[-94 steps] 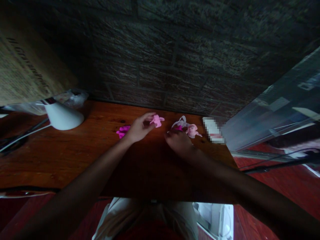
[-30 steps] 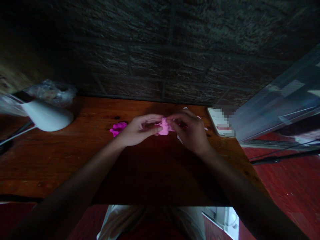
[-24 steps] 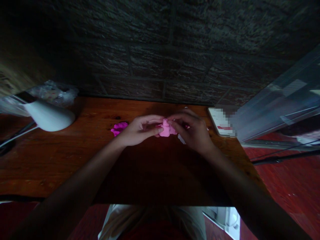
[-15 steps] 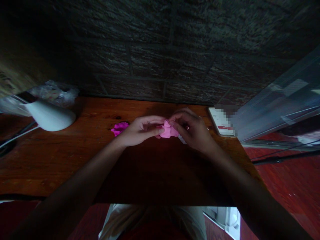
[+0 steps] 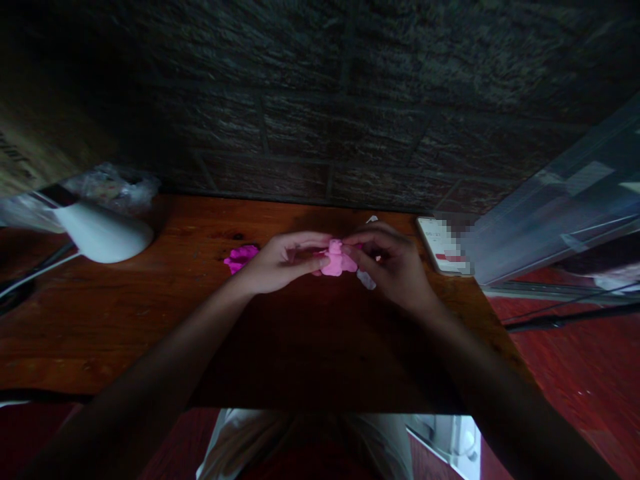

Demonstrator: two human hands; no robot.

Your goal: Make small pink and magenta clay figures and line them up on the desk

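Observation:
Between my two hands, above the wooden table, is a soft light-pink piece (image 5: 333, 263) with petal-like lobes. The thumb and fingers of my left hand (image 5: 280, 261) pinch its left side. My right hand (image 5: 387, 260) has thumb and forefinger closed on its upper right part, and the fingertips partly hide it. Below the right fingers a whitish scrap (image 5: 367, 279) shows, with a bit of darker pink above it. A ruffled magenta piece (image 5: 241, 257), like crumpled petals, lies on the table just left of my left hand.
The wooden table (image 5: 165, 293) runs up to a dark stone-pattern wall (image 5: 300, 120). A white lamp-like cone (image 5: 107, 233) with a cable stands at left, beside clear plastic wrapping (image 5: 115, 187). A phone (image 5: 443, 247) lies near the right edge, next to a translucent panel (image 5: 555, 200).
My right fingers have shifted slightly on the pink piece, and more of the whitish scrap shows. The left hand keeps its place.

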